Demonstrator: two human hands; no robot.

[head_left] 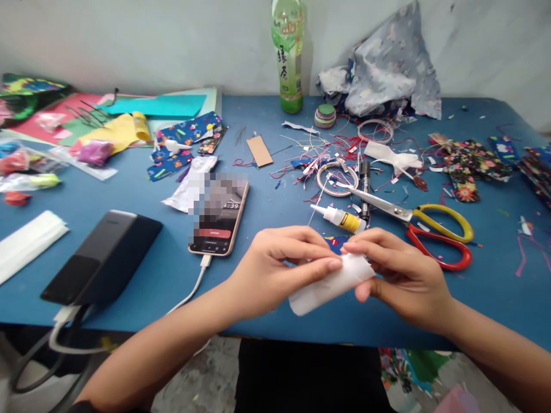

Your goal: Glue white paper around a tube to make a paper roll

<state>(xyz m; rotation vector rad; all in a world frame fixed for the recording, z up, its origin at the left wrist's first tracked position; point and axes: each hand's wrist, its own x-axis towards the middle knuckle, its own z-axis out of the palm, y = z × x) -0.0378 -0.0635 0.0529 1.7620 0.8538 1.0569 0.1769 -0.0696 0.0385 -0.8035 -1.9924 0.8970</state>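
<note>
Both my hands hold a curled piece of white paper (321, 293) just above the table's front part. My left hand (279, 267) presses the upper edge between thumb and fingers. At the other end, my right hand (398, 275) pinches the paper with the thumb below and the fingers above. Right behind the hands lie a small glue bottle (340, 218) with a yellow label and a black marker (365, 189). Scissors (402, 215) with one yellow and one red handle rest beyond my right hand, blades pointing left. Part of a blue patterned scrap (338, 244) shows behind the fingers.
A phone (219, 221) on a white cable and a dark power bank (103, 258) lie to the left, near folded white paper (32, 244). Tape rolls (338, 178), thread scraps and floral fabric (473, 160) spread behind. A green tea bottle (290, 63) stands by the wall.
</note>
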